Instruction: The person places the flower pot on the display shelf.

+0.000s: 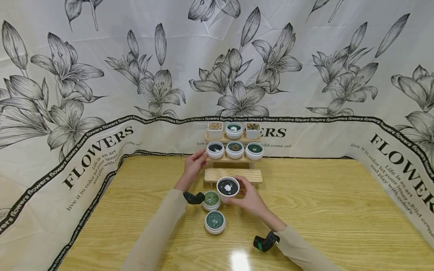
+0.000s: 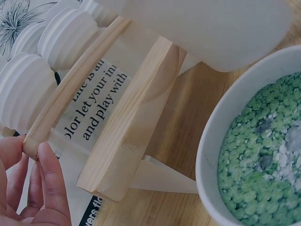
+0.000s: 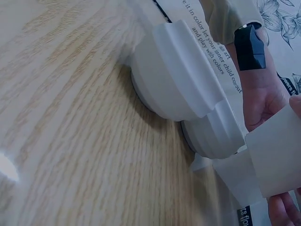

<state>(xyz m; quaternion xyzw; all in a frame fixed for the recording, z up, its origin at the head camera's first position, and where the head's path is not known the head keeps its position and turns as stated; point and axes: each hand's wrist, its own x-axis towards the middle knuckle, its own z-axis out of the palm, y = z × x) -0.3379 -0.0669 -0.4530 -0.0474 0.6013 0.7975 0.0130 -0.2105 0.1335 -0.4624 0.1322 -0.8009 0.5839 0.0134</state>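
Note:
In the head view my right hand (image 1: 250, 197) grips a white cup (image 1: 228, 187) with a dark top and a white patch, held above the table just in front of the lowest step of a wooden tiered stand (image 1: 233, 175). My left hand (image 1: 194, 165) pinches the left end of the stand's middle shelf (image 2: 33, 146), as the left wrist view shows. Two round white bowls stand on the table below the cup: one with a light green top (image 1: 211, 198), and nearer, one with a blue-green top (image 1: 215, 220). The right wrist view shows the held cup (image 3: 277, 150) from its side.
On the middle shelf stand three round white bowls, among them one with a brown-green top (image 1: 234, 148). The top shelf carries two square cups, one with tan bits (image 1: 215, 130), and a round bowl (image 1: 234, 130) between them. Behind hangs a flower-printed cloth (image 1: 162, 98).

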